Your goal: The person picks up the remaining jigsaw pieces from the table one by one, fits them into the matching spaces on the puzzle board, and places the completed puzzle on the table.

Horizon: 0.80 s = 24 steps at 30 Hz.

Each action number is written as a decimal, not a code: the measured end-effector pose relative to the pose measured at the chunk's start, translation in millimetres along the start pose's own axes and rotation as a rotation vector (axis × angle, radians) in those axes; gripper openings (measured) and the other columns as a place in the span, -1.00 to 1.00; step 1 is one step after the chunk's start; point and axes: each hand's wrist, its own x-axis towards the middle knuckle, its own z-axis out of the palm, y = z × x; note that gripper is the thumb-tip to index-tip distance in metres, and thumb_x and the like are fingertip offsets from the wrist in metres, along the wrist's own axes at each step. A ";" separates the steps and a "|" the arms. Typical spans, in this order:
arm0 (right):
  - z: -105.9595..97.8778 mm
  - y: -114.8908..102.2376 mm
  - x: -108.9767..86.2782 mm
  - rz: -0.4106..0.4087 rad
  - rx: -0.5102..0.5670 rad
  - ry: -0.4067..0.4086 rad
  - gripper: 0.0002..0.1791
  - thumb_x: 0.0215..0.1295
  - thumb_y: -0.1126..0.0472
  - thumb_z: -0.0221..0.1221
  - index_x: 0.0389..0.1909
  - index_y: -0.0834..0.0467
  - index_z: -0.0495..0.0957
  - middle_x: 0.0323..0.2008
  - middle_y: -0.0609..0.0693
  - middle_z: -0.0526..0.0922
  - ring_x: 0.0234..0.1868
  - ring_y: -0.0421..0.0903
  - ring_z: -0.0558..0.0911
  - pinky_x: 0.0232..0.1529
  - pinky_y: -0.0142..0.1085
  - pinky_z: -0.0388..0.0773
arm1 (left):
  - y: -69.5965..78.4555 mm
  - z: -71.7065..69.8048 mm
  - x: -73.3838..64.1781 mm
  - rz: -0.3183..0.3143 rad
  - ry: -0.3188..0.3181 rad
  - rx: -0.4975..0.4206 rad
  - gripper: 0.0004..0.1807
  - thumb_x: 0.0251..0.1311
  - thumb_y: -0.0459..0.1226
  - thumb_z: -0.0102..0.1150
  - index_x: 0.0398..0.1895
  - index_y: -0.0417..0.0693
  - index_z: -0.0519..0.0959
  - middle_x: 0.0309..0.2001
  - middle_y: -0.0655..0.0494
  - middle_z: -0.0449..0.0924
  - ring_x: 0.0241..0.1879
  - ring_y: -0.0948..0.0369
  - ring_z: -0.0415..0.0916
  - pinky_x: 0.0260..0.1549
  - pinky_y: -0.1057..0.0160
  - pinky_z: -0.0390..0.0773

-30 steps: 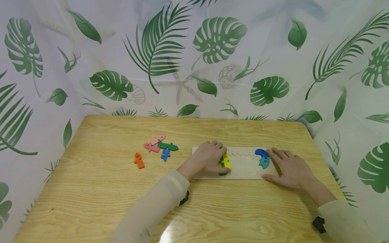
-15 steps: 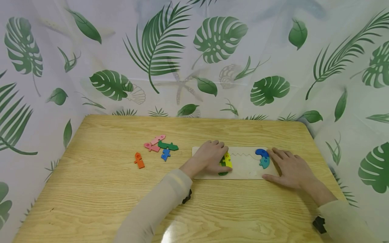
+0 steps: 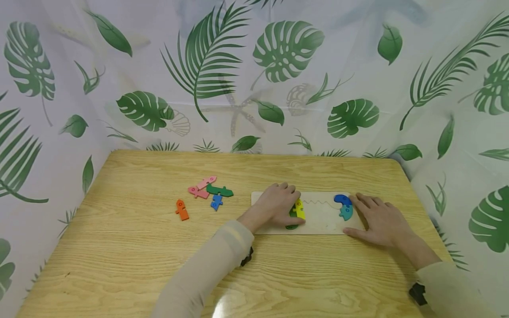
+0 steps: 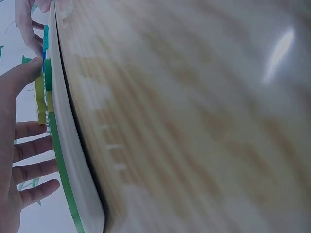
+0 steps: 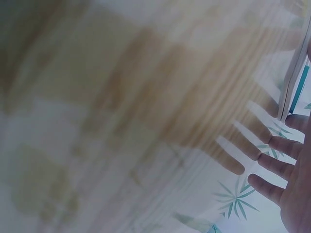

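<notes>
Left hand (image 3: 275,206) with pinched yellow piece (image 3: 299,209), right hand (image 3: 382,221) wide at board (image 3: 324,221) edge, open room between.

No readable text or numbers.

puzzle piece (image 3: 300,211): yellow | board (image 3: 322,225): pale cream | sleeve (image 3: 203,269): beige | table (image 3: 119,247): tan woodgrain | backdrop (image 3: 308,99): white, green leaf print

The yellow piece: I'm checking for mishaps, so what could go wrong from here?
The left hand pinches the yellow piece close to a green piece, so lowering it might shift that one. The right hand lies close to the dark blue piece and could nudge it. In the head view, the left hand covers part of the board, so a misfit may go unseen.
</notes>
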 end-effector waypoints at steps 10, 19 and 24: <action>0.3 0.1 0.2 0.002 -0.006 0.000 0.22 0.25 -0.66 0.05 0.67 0.12 0.14 0.58 0.30 0.29 0.47 0.41 0.41 0.29 0.43 0.44 | 2.5 -2.1 2.1 -0.002 -0.013 -0.003 -0.12 0.30 0.51 -0.04 0.39 0.12 0.50 0.29 0.11 0.56 0.24 0.14 0.54 0.25 0.09 0.60; 0.1 0.2 0.2 0.000 -0.007 0.003 0.22 0.25 -0.66 0.05 0.67 0.11 0.13 0.59 0.30 0.28 0.48 0.42 0.41 0.29 0.43 0.44 | 3.8 1.6 3.9 -0.001 -0.012 0.016 -0.12 0.29 0.53 -0.04 0.38 0.13 0.50 0.29 0.12 0.54 0.22 0.16 0.52 0.22 0.12 0.60; 0.2 0.2 -0.1 0.001 -0.004 0.003 0.22 0.25 -0.66 0.05 0.68 0.12 0.13 0.59 0.30 0.28 0.48 0.42 0.40 0.29 0.43 0.44 | 3.8 0.8 3.4 0.001 -0.009 0.013 -0.12 0.29 0.52 -0.03 0.37 0.12 0.52 0.27 0.12 0.55 0.20 0.16 0.53 0.23 0.10 0.60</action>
